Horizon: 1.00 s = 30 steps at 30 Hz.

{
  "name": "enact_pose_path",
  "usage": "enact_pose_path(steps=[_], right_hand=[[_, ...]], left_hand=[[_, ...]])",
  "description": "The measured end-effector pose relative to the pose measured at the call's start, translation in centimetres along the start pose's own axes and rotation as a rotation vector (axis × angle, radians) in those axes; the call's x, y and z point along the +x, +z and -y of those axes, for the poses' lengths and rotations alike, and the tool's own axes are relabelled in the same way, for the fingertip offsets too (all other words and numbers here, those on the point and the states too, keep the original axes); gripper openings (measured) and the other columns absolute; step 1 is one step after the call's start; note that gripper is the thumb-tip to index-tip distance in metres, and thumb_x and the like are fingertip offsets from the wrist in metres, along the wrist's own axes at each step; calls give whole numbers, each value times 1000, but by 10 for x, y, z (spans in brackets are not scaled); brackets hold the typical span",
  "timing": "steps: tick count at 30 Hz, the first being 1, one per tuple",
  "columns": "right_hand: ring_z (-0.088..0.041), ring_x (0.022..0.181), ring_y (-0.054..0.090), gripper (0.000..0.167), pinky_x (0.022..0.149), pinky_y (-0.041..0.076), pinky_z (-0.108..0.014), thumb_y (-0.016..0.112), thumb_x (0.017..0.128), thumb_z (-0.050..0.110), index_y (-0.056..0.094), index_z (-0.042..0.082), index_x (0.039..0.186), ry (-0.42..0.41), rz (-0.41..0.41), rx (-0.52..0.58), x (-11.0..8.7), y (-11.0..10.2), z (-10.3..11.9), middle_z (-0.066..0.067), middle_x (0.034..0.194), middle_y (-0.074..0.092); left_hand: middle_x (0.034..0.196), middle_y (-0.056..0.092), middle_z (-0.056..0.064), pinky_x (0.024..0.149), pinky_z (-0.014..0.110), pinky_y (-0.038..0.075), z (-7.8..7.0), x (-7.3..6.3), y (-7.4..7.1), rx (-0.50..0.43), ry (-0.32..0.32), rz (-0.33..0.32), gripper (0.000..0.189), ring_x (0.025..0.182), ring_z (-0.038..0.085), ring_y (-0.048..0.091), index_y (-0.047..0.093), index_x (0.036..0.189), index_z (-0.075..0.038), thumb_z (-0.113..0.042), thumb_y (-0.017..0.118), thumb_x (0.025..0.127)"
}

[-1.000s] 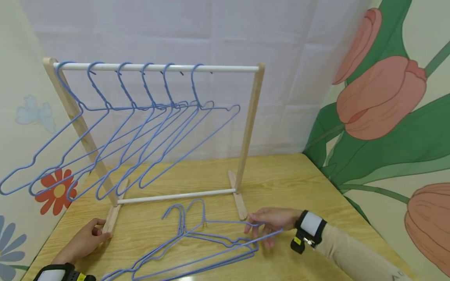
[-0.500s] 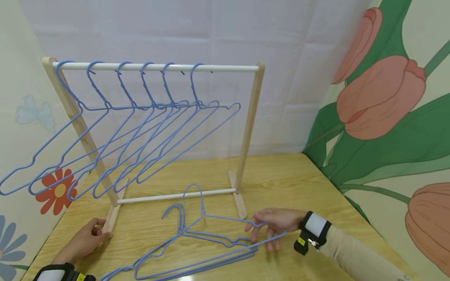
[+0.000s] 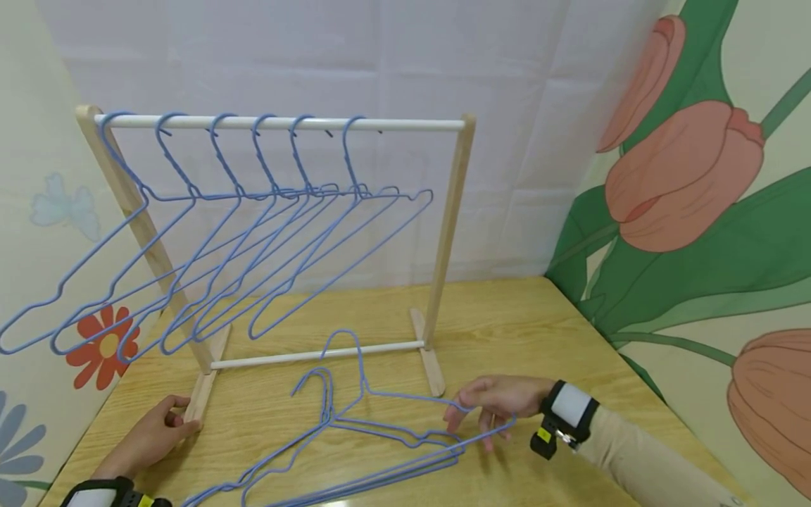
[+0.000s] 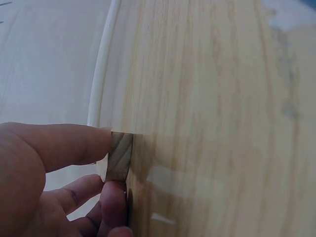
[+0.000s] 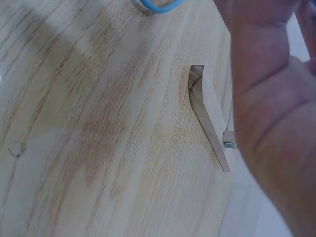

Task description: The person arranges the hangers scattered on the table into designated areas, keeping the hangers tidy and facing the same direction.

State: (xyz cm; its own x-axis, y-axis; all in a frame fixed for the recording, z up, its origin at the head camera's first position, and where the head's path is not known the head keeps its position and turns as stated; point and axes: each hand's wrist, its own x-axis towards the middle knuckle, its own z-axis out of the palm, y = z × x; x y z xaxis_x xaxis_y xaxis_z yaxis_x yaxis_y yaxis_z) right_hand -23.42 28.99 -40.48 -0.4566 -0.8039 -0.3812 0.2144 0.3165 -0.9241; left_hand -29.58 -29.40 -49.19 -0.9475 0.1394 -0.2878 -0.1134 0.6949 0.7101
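A wooden rack with a white top rail (image 3: 412, 124) carries several blue wire hangers (image 3: 215, 243) by their hooks. At the lower left, my left hand (image 3: 144, 438) pinches the front end of the rack's left foot (image 3: 201, 400); the left wrist view shows thumb and fingers around that foot's end (image 4: 120, 157). My right hand (image 3: 497, 400) grips the right end of a blue hanger (image 3: 405, 396), its hook tilted up before the lower rail. Beneath it lie more blue hangers (image 3: 374, 424) on the table, their hooks close together.
The rack's right foot (image 3: 431, 362) stands just beyond my right hand and also shows as a wooden foot (image 5: 210, 118) in the right wrist view. A white lower rail (image 3: 285, 358) joins the feet. Printed flower panels (image 3: 687, 176) border the wooden table (image 3: 507, 317).
The hanger in my right hand has tilted so its hook stands higher, overlapping the lower rail, while its bottom bar has dropped towards the pile. Hanging hangers sway slightly. My left hand stays put.
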Motion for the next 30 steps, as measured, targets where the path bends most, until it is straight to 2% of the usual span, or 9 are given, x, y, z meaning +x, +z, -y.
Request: enact_pose_path(steps=[6, 12, 19, 22, 30], right_hand=[[-14, 80, 71, 46, 58, 50, -20, 31, 113, 25, 49, -9, 140, 8, 35, -22, 0, -1, -1, -25, 144, 53], [-14, 83, 70, 44, 60, 50, -21, 37, 112, 20, 51, -12, 138, 14, 72, -34, 2, -2, -3, -33, 139, 54], [-13, 91, 70, 44, 67, 50, -21, 41, 111, 20, 48, -10, 142, 103, 81, -36, 0, -3, -1, -31, 139, 54], [-13, 93, 70, 44, 68, 49, -21, 43, 110, 20, 49, -10, 142, 115, 79, -39, 0, -3, -2, -33, 138, 54], [-11, 93, 67, 44, 69, 48, -20, 43, 110, 18, 48, -13, 140, 74, 109, -61, 1, -2, -2, -44, 130, 50]], left_hand=[[91, 47, 14, 69, 36, 38, -4, -6, 0, 8, 3, -3, 58, 82, 26, 48, 36, 131, 18, -22, 64, 100], [91, 48, 13, 68, 35, 39, -2, -3, 0, -3, 0, -7, 60, 80, 25, 48, 36, 132, 17, -24, 65, 99], [92, 47, 14, 69, 35, 38, -4, -3, 0, -5, -2, -7, 59, 82, 26, 48, 36, 133, 17, -22, 65, 99], [92, 47, 15, 69, 35, 38, -5, -4, 0, -3, -9, -4, 58, 82, 26, 48, 36, 133, 17, -21, 64, 99], [91, 47, 13, 68, 34, 38, -5, -5, 0, -3, -3, -8, 57, 81, 25, 48, 36, 132, 17, -20, 64, 99]])
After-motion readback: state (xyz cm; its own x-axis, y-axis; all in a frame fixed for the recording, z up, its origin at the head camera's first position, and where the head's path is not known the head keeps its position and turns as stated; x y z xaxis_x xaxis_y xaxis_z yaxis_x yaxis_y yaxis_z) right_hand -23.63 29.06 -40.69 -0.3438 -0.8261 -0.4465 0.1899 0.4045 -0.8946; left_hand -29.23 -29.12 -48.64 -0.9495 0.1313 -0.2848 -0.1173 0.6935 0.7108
